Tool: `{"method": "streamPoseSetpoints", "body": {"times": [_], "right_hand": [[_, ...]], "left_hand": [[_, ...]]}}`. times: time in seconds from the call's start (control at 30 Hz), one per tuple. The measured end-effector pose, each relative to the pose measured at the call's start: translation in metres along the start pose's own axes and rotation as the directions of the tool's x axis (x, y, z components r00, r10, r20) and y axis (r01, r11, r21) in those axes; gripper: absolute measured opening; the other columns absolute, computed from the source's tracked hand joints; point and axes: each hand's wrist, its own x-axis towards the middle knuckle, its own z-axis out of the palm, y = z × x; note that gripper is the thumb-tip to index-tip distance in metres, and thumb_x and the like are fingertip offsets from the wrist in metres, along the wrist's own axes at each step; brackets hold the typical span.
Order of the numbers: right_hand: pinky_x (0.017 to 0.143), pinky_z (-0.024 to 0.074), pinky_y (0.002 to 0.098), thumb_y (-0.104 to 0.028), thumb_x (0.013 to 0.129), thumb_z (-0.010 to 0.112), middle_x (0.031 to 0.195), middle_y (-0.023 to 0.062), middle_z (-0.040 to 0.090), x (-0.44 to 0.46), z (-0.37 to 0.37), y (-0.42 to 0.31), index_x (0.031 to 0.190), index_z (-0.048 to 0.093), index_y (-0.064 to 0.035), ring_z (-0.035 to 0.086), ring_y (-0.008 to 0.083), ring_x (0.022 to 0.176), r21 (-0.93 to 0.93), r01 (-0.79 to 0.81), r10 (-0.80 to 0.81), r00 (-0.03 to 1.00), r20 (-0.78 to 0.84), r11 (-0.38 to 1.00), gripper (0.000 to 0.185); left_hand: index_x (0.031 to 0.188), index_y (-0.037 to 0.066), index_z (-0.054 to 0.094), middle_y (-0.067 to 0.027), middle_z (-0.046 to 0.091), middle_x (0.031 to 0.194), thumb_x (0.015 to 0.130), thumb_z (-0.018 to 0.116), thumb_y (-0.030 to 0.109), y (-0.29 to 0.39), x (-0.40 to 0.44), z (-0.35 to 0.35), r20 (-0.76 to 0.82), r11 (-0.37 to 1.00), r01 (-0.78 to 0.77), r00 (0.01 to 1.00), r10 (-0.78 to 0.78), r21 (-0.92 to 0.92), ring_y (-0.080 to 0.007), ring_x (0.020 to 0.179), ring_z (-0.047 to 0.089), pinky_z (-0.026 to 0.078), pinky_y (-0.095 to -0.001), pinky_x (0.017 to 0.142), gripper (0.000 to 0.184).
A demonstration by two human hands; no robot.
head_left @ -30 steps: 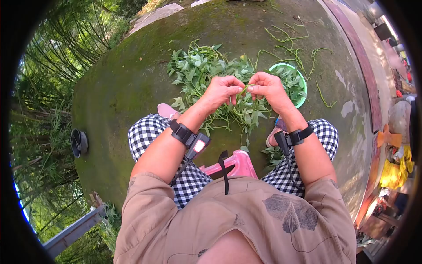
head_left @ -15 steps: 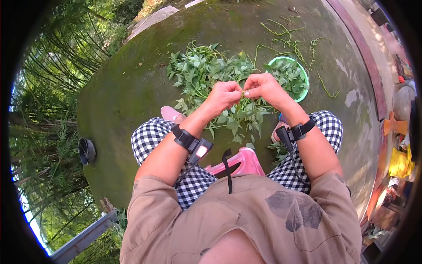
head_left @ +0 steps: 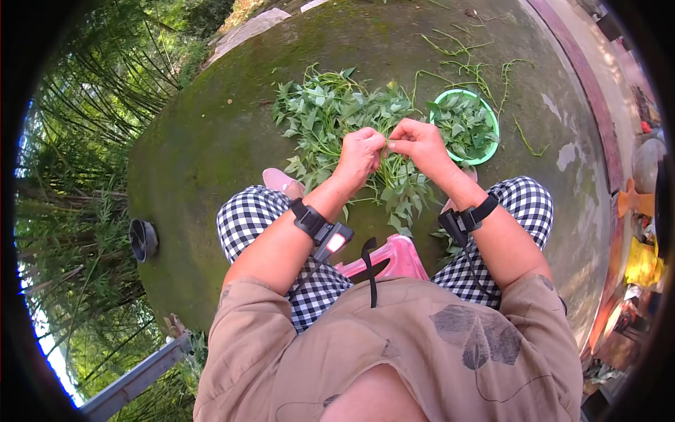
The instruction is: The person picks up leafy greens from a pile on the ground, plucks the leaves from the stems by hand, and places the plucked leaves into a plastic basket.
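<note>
- The left hand (head_left: 361, 156) is near the middle of the frame, its grip closed at the fingertips on a thin green stem (head_left: 386, 145), most of which the fingers hide.
- The right hand (head_left: 422, 146) is just beside it, toward the right of the frame; its thumb and forefinger pinch the same stem, so the fingertips of both hands nearly meet.
- Below and behind the hands, at upper centre of the frame, a heap of leafy green vines (head_left: 327, 105) spreads over the mossy ground (head_left: 204, 162). Whether the pinched stem joins this heap cannot be told.
- Right of the heap is a round basin (head_left: 496, 131) with a light green rim, holding loose green leaves (head_left: 465, 126).
- Bare stems (head_left: 481, 76) lie scattered on the ground at the upper right, above and beside the basin.
- At lower centre, a pink plastic stool (head_left: 401, 254) shows between knees in checked trousers (head_left: 247, 216).
- A black device is strapped on each forearm; the left one (head_left: 330, 238) has a pale lit face.
- A dark round pot (head_left: 143, 240) is at the left of the frame, near the greenery.
</note>
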Motion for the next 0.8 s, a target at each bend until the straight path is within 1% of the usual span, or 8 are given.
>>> {"method": "streamPoseSetpoints", "body": {"times": [0.17, 0.23, 0.37, 0.5, 0.53, 0.63, 0.67, 0.8], "right_hand": [[0.054, 0.0408, 0.0257, -0.01, 0.072, 0.074, 0.062, 0.0003, 0.058, -0.006, 0.0, -0.004, 0.079, 0.067, -0.003, 0.05, 0.0065, 0.058, 0.042, -0.01, 0.008, 1.0, 0.03, 0.999, 0.012], [0.055, 0.0409, 0.0265, -0.015, 0.073, 0.074, 0.062, 0.0012, 0.058, -0.008, -0.002, -0.011, 0.079, 0.068, -0.0028, 0.051, 0.0077, 0.059, -0.018, -0.065, 0.066, 0.996, 0.065, 0.998, 0.015], [0.057, 0.0414, 0.0295, -0.025, 0.075, 0.074, 0.062, 0.0041, 0.059, -0.008, -0.005, -0.004, 0.078, 0.069, -0.0024, 0.051, 0.011, 0.059, -0.081, -0.18, 0.189, 0.976, 0.112, 0.98, 0.023], [0.06, 0.0436, 0.0355, -0.025, 0.071, 0.075, 0.063, 0.0096, 0.062, -0.01, -0.014, 0.025, 0.072, 0.066, -0.0018, 0.058, 0.0222, 0.061, -0.403, -0.281, 0.359, 0.924, 0.132, 0.871, 0.025], [0.062, 0.0451, 0.0369, -0.019, 0.068, 0.074, 0.069, 0.0107, 0.065, -0.012, -0.015, 0.031, 0.075, 0.066, -0.0022, 0.06, 0.0271, 0.063, -0.414, -0.348, 0.432, 0.893, 0.126, 0.841, 0.02], [0.063, 0.0463, 0.0365, -0.014, 0.067, 0.072, 0.075, 0.0095, 0.067, -0.022, -0.015, 0.04, 0.082, 0.066, -0.0031, 0.06, 0.0261, 0.064, -0.337, -0.292, 0.311, 0.951, 0.001, 0.895, 0.02], [0.063, 0.0471, 0.0339, -0.01, 0.069, 0.069, 0.077, 0.0073, 0.067, -0.026, -0.017, 0.042, 0.09, 0.066, -0.0041, 0.06, 0.0211, 0.064, -0.416, -0.083, 0.076, 0.997, -0.032, 0.906, 0.022], [0.057, 0.045, 0.0283, -0.016, 0.08, 0.067, 0.066, 0.0032, 0.06, -0.018, -0.019, 0.013, 0.095, 0.068, -0.0055, 0.055, 0.0102, 0.062, -0.098, -0.066, 0.07, 0.996, 0.047, 0.993, 0.019]], "left_hand": [[0.077, 0.002, 0.057, -0.007, 0.058, 0.067, 0.083, 0.053, 0.009, 0.002, 0.015, -0.02, -0.111, 0.98, 0.053, 0.991, -0.076, -0.194, -0.0114, 0.045, 0.047, 0.033, -0.0258, 0.038, 0.01], [0.088, 0.001, 0.055, -0.0127, 0.062, 0.076, 0.087, 0.05, 0.012, 0.017, 0.018, -0.026, -0.155, 0.968, 0.016, 0.986, -0.057, -0.251, -0.0155, 0.05, 0.053, 0.039, -0.0282, 0.041, 0.012], [0.096, 0.001, 0.05, -0.0218, 0.064, 0.084, 0.091, 0.044, 0.014, 0.048, 0.024, -0.05, -0.26, 0.945, -0.081, 0.966, -0.004, -0.317, -0.0211, 0.055, 0.058, 0.043, -0.0296, 0.045, 0.015], [0.094, 0.006, 0.051, -0.0189, 0.064, 0.083, 0.091, 0.043, 0.015, 0.072, 0.025, -0.083, -0.354, 0.889, -0.246, 0.93, 0.103, -0.386, -0.0237, 0.061, 0.06, 0.045, -0.0332, 0.051, 0.013], [0.094, 0.006, 0.052, -0.017, 0.064, 0.081, 0.09, 0.043, 0.016, 0.077, 0.024, -0.091, -0.351, 0.881, -0.275, 0.926, 0.135, -0.386, -0.0234, 0.062, 0.059, 0.046, -0.0341, 0.053, 0.013], [0.095, 0.005, 0.051, -0.0166, 0.063, 0.079, 0.09, 0.042, 0.016, 0.085, 0.023, -0.1, -0.36, 0.87, -0.314, 0.917, 0.173, -0.381, -0.0228, 0.059, 0.058, 0.045, -0.0333, 0.051, 0.015], [0.095, 0.005, 0.051, -0.0168, 0.063, 0.079, 0.091, 0.042, 0.016, 0.081, 0.023, -0.097, -0.334, 0.891, -0.283, 0.928, 0.163, -0.354, -0.0225, 0.058, 0.058, 0.045, -0.033, 0.05, 0.015], [0.096, 0.002, 0.05, -0.0179, 0.062, 0.079, 0.092, 0.042, 0.016, 0.063, 0.021, -0.061, -0.213, 0.952, -0.156, 0.972, 0.1, -0.262, -0.0215, 0.055, 0.059, 0.046, -0.0314, 0.047, 0.017]]}}
